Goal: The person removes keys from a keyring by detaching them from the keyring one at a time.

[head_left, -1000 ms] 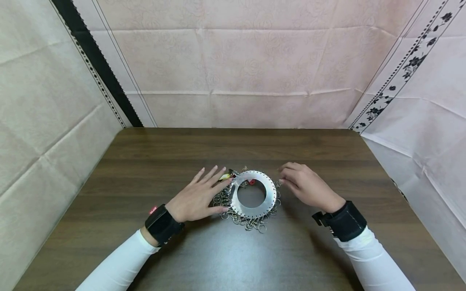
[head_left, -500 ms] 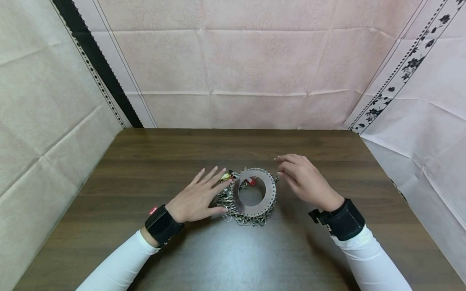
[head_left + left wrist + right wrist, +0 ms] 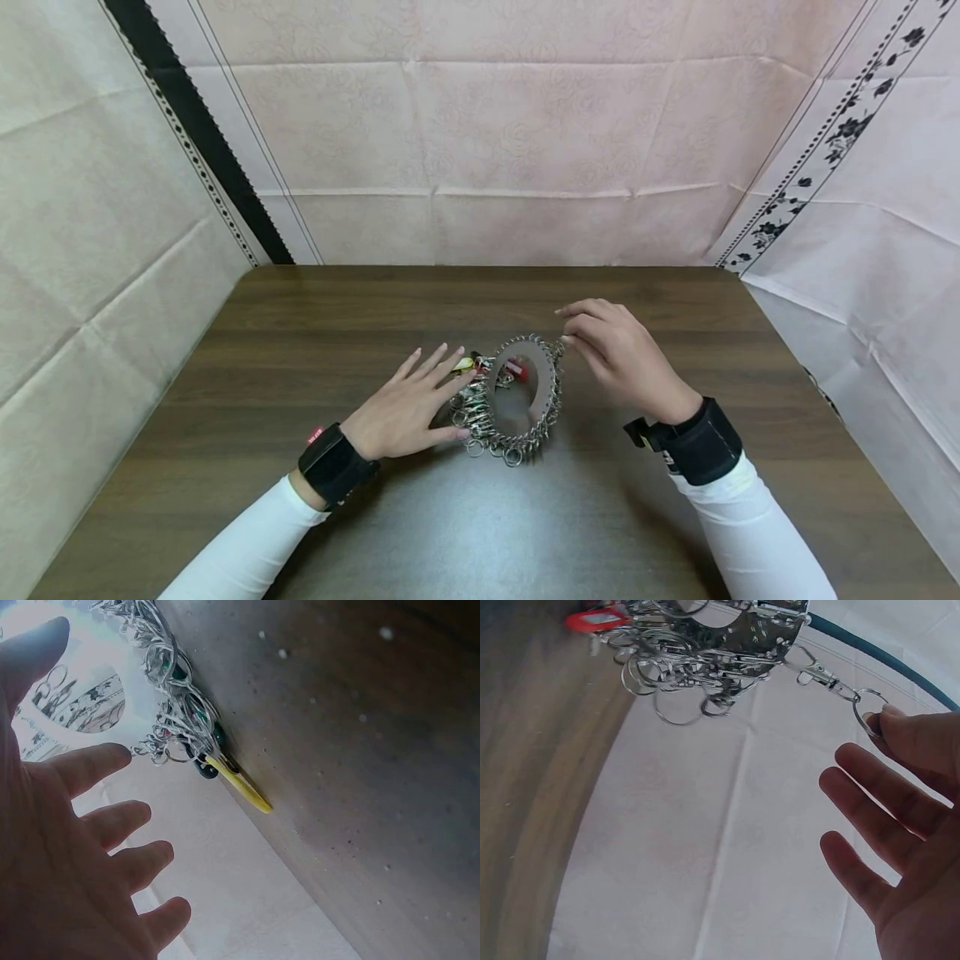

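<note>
The disc stands tilted at the middle of the table, its right edge raised and its face turned toward the left, so that from above it shows as an oval whose long axis runs away from the person, leaning slightly right. The right hand pinches a ring hanging from a clasp on that raised edge. The left hand, fingers straight and spread, lies at the lower left edge; contact cannot be told.
</note>
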